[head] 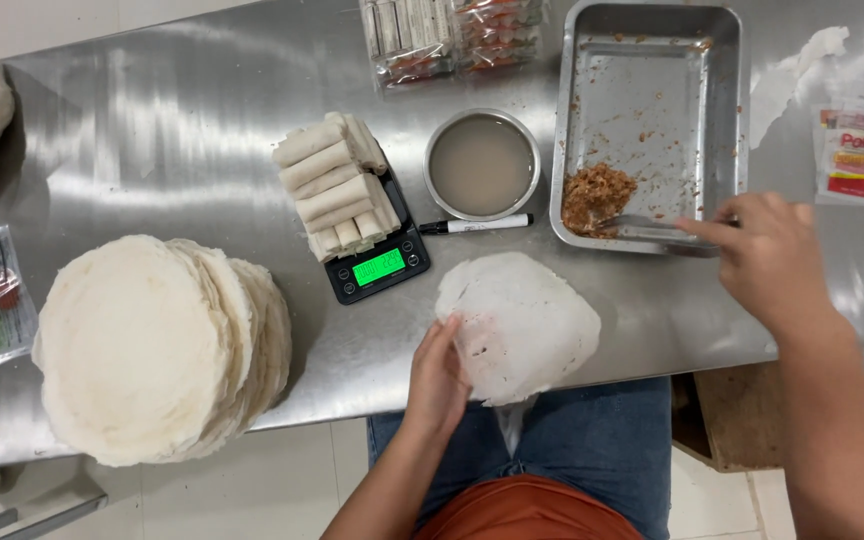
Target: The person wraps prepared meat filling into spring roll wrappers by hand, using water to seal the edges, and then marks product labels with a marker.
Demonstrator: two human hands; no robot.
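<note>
Stack of round wrappers (152, 350); finished rolls (337, 185) on digital scale (382, 265); bowl of cloudy liquid (482, 165), possibly paste; black marker (474, 225).

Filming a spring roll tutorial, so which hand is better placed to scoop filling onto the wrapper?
Right. The right hand already holds the spoon at the filling in the tray; the left hand pins the wrapper.
</note>
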